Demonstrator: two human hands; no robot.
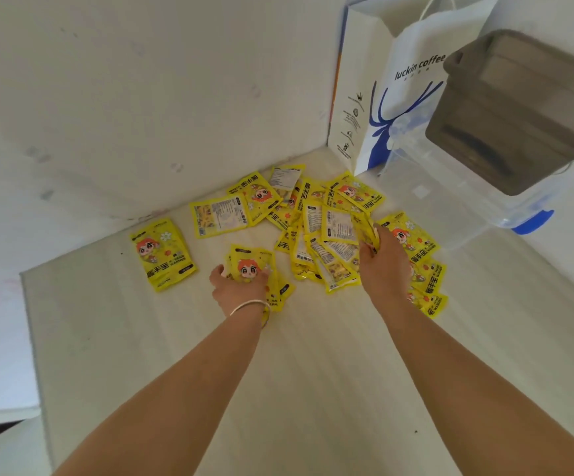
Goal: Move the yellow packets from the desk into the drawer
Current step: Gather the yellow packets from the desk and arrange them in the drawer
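Lots of yellow packets (316, 231) lie in a messy heap on the far part of the pale desk (313, 372), and one more packet (162, 257) lies by itself off to the left. The left hand (235, 290) grips a small stack of packets (261, 273) near the middle, and the right hand (383, 259) pinches a packet (364, 228) at the heap's right side. A white paper bag (398, 91) and a clear box (450, 201) stand at the far right.

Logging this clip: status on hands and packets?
Left hand grips a small stack of packets. Right hand pinches one from the pile. Drawer not in view. Nothing blocking.
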